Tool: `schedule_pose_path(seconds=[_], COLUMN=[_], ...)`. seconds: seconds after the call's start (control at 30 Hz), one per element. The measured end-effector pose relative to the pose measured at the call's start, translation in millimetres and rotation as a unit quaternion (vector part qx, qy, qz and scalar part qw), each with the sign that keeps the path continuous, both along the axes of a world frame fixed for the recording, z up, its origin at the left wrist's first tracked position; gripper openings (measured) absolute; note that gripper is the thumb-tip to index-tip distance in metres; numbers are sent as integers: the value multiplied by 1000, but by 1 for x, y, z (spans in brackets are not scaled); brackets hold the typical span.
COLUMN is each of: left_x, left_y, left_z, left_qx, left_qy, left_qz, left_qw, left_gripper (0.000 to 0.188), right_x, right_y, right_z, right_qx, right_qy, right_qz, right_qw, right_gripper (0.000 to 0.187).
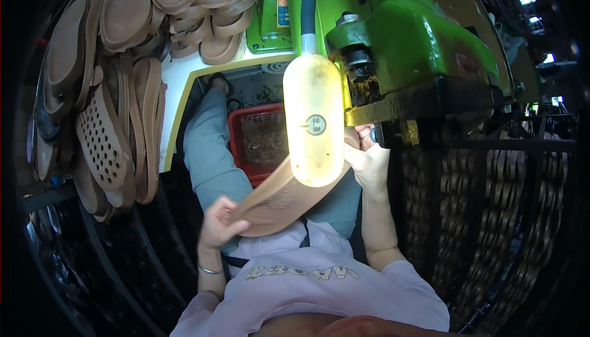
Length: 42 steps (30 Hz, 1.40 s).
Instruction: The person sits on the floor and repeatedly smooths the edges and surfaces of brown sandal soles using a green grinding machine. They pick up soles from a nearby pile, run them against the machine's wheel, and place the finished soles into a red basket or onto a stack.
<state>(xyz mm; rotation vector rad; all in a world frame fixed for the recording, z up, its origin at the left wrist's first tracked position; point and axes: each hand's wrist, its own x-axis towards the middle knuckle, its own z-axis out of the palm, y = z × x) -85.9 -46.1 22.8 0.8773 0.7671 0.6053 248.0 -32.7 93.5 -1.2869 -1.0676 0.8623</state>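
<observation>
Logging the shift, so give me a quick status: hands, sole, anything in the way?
Left hand grips tan sole at its near end. Right hand holds far end under green machine. Lit lamp hides the sole's middle.

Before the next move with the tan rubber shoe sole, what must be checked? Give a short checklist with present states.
1. Left hand grips the tan rubber shoe sole: ok.
2. Right hand near the sole's far end: grip cannot tell, the long yellowish lamp hides it.
3. Fingers apart from the green press machine: not ok, right hand close under it.
4. Red plastic crate below: ok.
5. Stacked tan soles at left: ok.
</observation>
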Motion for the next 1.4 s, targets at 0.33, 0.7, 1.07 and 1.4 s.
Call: schedule_pose_path(seconds=[0.33,0.7,1.07,1.4], left_x=[136,185,161,150], left_y=[16,52,30,26], left_z=[35,50,41,33], left_qx=[166,242,146,224], left_qy=[-83,23,-80,-69], left_qz=[24,72,330,341], left_qw=[982,967,929,910], left_gripper=[71,32,29,45], right_x=[-36,-17,-50,-20], right_y=[2,-42,-6,-86], right_z=[13,-17,-4,-58], right_qx=[48,11,16,-160], right_qy=[110,9,-90,35], right_qz=[-38,-146,-56,125], right_qw=[992,989,994,978], right_gripper=[39,35,37,38])
